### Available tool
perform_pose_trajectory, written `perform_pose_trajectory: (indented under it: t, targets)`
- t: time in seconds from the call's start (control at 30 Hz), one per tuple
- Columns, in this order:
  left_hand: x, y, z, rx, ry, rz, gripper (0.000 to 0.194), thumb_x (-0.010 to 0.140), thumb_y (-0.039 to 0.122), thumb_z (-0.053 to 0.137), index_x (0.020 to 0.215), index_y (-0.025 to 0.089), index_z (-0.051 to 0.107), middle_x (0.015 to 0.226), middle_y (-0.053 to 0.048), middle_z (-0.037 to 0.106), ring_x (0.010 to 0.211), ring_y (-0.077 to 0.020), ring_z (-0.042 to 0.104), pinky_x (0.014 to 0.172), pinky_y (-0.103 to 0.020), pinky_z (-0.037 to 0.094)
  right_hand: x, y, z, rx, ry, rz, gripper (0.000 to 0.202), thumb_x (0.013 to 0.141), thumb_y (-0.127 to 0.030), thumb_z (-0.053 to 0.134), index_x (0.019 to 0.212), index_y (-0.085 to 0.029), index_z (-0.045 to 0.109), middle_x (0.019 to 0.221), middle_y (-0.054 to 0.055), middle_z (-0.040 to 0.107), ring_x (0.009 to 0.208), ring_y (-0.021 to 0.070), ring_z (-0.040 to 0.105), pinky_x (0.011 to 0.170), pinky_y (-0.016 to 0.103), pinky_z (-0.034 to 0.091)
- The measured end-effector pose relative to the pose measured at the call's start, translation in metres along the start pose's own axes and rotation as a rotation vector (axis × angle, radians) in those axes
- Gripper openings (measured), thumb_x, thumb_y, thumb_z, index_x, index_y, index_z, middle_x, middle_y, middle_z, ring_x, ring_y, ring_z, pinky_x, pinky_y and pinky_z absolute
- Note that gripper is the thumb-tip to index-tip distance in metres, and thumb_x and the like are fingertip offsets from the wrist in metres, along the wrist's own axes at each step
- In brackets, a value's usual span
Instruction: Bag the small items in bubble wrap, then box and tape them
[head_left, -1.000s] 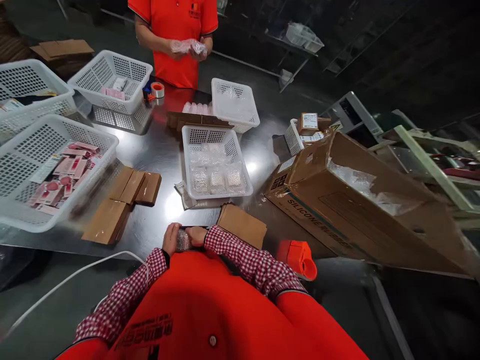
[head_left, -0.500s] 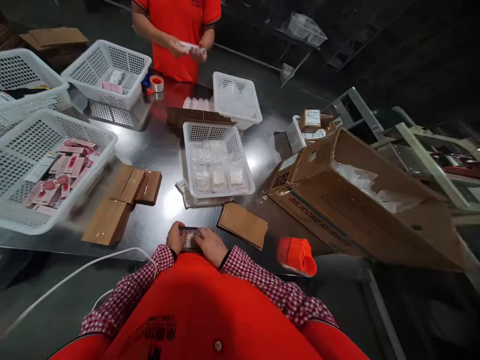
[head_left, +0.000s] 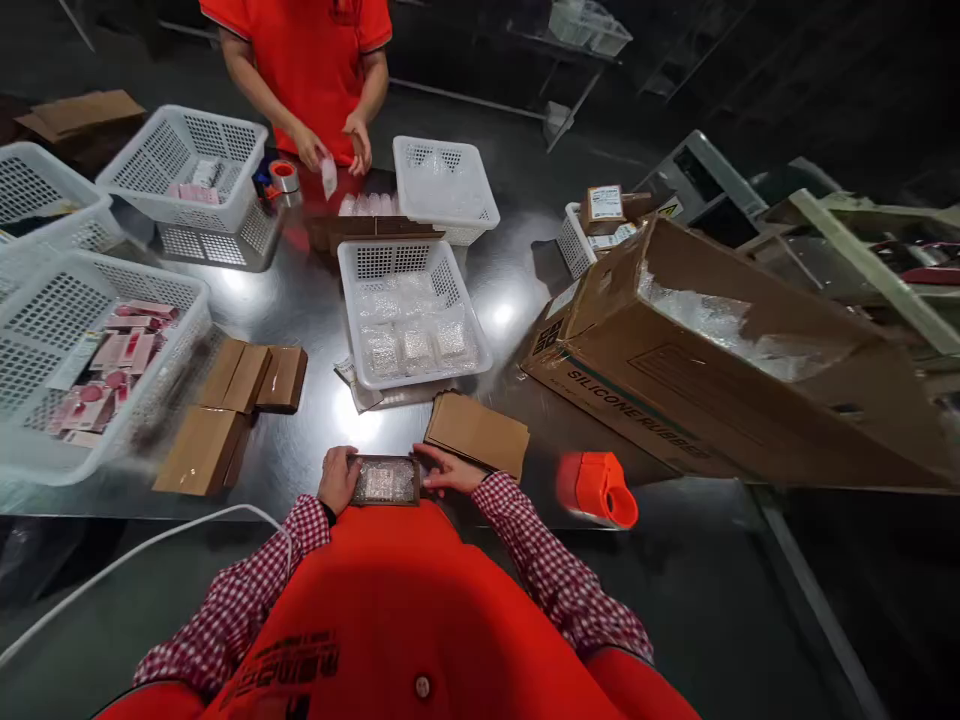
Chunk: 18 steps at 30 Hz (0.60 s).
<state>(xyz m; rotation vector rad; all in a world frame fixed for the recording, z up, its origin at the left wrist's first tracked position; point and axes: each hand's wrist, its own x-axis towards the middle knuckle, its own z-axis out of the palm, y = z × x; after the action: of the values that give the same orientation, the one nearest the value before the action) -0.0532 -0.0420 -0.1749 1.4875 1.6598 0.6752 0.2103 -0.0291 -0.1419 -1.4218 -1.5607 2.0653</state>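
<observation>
In front of my body lies a small open cardboard box (head_left: 358,497) with a bubble-wrapped packet (head_left: 384,482) inside it. My left hand (head_left: 339,480) grips the left end of this box. At its right end is my right hand (head_left: 452,472), fingers apart and stretched toward the box's corner; whether they touch it I cannot tell. Just beyond the right hand lies a stack of flat brown cardboard (head_left: 480,432). A white basket (head_left: 427,382) behind holds several bubble-wrapped packets (head_left: 415,345).
Folded brown boxes (head_left: 201,450) lie at left beside a basket (head_left: 45,470) of pink packages. An orange tape dispenser (head_left: 604,488) is at the right edge, near a large carton (head_left: 645,410). Across the steel table, a co-worker (head_left: 315,80) handles a wrapped item. A white cable (head_left: 150,540) crosses at left.
My right hand has moved right, off the packet, to the box's right end, uncovering the packet. The co-worker's hands have lowered and separated, one holding a wrapped item. The view has shifted slightly.
</observation>
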Motion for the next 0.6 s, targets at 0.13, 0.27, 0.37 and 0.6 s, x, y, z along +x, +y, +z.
perform_pose_trajectory:
  t: [0.13,0.27,0.37,0.6]
  targets:
    - [-0.019,-0.002,-0.015,0.069,0.116,-0.071,0.046,0.070,0.042,0.062,0.105,0.013,0.053,0.091,-0.010,0.061,0.091,-0.0280,0.062,0.083,-0.048,0.050,0.017,0.030,0.016,0.188,-0.117,0.033,0.090,0.064,-0.050,0.071,0.138,-0.018,0.028,0.069,-0.003,0.058,0.059,0.0129,0.055,0.051,0.024,0.044]
    - [-0.049,-0.007,-0.027,0.104,0.113,-0.073,0.032,0.078,0.040,0.052,0.098,0.015,0.055,0.081,-0.006,0.067,0.074,-0.0216,0.068,0.069,-0.037,0.056,0.028,0.037,0.035,0.153,-0.087,-0.015,0.079,0.064,-0.054,0.069,0.128,-0.020,0.036,0.081,0.001,0.060,0.063,0.0139,0.057,0.053,0.025,0.045]
    - [-0.066,-0.004,-0.026,0.163,0.060,0.008,0.032,0.081,0.039,0.051,0.103,0.016,0.058,0.097,-0.010,0.070,0.089,-0.0238,0.068,0.079,-0.039,0.055,0.034,0.039,0.042,0.093,-0.017,-0.047,0.076,0.063,-0.053,0.072,0.123,-0.019,0.040,0.096,0.005,0.059,0.078,0.0179,0.060,0.068,0.033,0.050]
    - [-0.066,-0.003,-0.015,0.318,-0.175,0.230,0.030,0.076,0.030,0.063,0.104,0.020,0.066,0.112,-0.009,0.068,0.109,-0.0257,0.059,0.099,-0.041,0.045,0.045,0.035,0.049,-0.076,0.100,-0.091,0.085,0.058,-0.048,0.078,0.128,-0.018,0.041,0.131,0.013,0.040,0.119,0.0271,0.043,0.099,0.043,0.038]
